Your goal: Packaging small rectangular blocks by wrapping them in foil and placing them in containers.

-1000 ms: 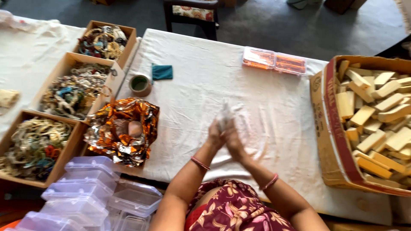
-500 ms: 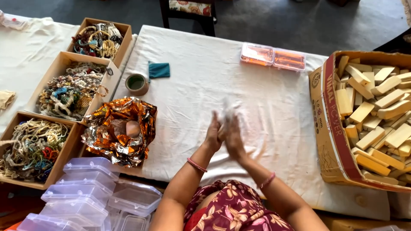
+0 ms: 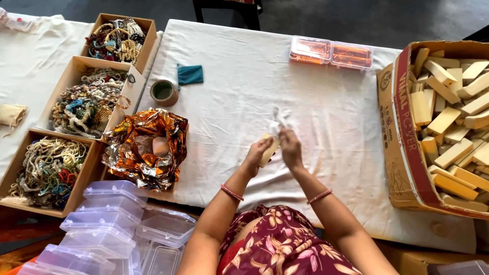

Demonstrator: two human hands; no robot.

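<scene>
I see my left hand (image 3: 256,154) gripping a pale soap bar (image 3: 268,149), and my right hand (image 3: 290,147) pinching what is maybe a thin clear wrapper (image 3: 278,118) above it. Wrapping seems underway; next needs careful folding around the bar.

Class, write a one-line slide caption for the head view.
Left hand holds a pale block while right hand pinches thin clear wrap over a white-clothed table.
</scene>
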